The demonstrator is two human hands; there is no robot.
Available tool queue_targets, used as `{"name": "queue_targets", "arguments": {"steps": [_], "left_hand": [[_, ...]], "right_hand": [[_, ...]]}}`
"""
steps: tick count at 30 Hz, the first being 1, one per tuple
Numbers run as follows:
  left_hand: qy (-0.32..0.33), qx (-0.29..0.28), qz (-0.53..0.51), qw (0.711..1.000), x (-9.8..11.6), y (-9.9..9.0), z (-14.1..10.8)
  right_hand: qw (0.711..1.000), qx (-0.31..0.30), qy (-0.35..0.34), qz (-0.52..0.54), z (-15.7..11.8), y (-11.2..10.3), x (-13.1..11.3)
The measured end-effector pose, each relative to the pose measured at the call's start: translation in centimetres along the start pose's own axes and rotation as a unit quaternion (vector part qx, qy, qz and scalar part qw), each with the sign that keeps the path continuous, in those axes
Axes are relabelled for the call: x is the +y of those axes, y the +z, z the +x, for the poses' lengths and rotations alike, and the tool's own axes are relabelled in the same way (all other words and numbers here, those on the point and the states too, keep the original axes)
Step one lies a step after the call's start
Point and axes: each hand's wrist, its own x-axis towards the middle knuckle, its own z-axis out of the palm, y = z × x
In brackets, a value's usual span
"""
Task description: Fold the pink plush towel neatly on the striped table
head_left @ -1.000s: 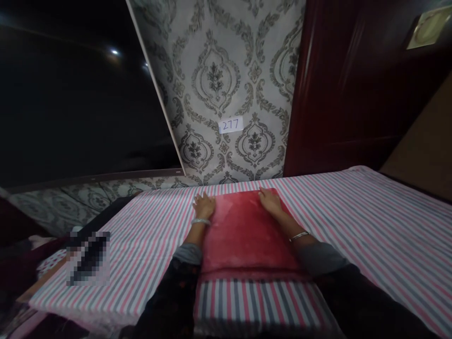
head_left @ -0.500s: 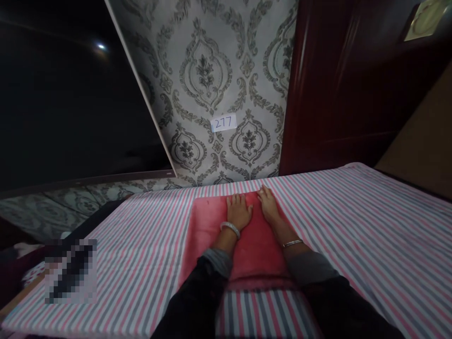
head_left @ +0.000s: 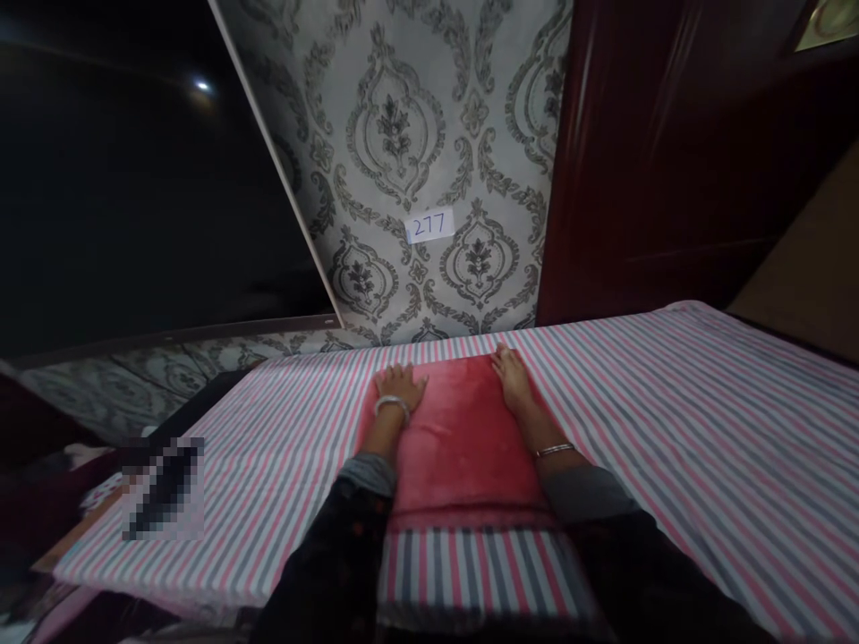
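Note:
A red cloth [head_left: 463, 429], looking like a folded towel, lies flat on the striped sheet [head_left: 268, 483] in front of me. My left hand [head_left: 400, 386] rests palm down on the cloth's far left corner, fingers spread. At the far right corner, my right hand [head_left: 513, 376] lies along the cloth's edge with its fingers stretched out. Neither hand grips anything. My forearms cover parts of the cloth's left and right sides.
A large dark screen [head_left: 148, 197] stands at the left. Behind the sheet is a patterned wall with a paper label [head_left: 429, 225] reading 277. A dark red door [head_left: 644, 179] is at the right. Blurred items [head_left: 87, 492] sit beyond the sheet's left edge.
My left hand has slid left across the red cloth, from near its middle to its far left corner. My right hand stays at the right edge. The view has shifted slightly.

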Motion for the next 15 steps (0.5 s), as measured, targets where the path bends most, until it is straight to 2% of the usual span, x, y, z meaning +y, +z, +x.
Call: {"name": "queue_targets", "arguments": {"steps": [2, 3, 5, 6, 9, 11, 13, 15], "left_hand": [[-0.040, 0.008, -0.004, 0.999, -0.6, -1.4, -0.3], [-0.047, 0.016, -0.009, 0.999, -0.2, -2.0, -0.6], [-0.015, 0.032, -0.020, 0.999, 2.1, -2.6, -1.9], [0.033, 0.037, -0.025, 0.998, 3.7, -2.6, -2.9], [0.136, 0.018, -0.032, 0.990, 8.5, -0.8, -6.9], [0.189, 0.002, -0.016, 0.982, 10.5, 1.0, -9.5], [0.205, 0.005, -0.002, 0.979, 11.4, 2.6, -11.3], [0.203, 0.008, 0.000, 0.979, 11.3, 3.4, -12.2]], "right_hand": [[1.000, 0.017, 0.012, 0.017, -0.1, 0.2, -0.5], [0.999, 0.023, 0.019, 0.031, -0.1, 0.3, -0.8], [0.997, 0.025, 0.033, 0.066, -0.2, 0.3, -1.4], [0.996, 0.022, 0.039, 0.080, -0.2, 0.2, -1.7], [0.994, 0.009, 0.057, 0.089, -0.3, -0.1, -2.5], [0.995, 0.003, 0.064, 0.077, -0.3, -0.3, -2.8], [0.996, -0.002, 0.065, 0.064, -0.4, -0.3, -2.9], [0.997, -0.005, 0.061, 0.053, -0.5, -0.2, -2.9]]}}
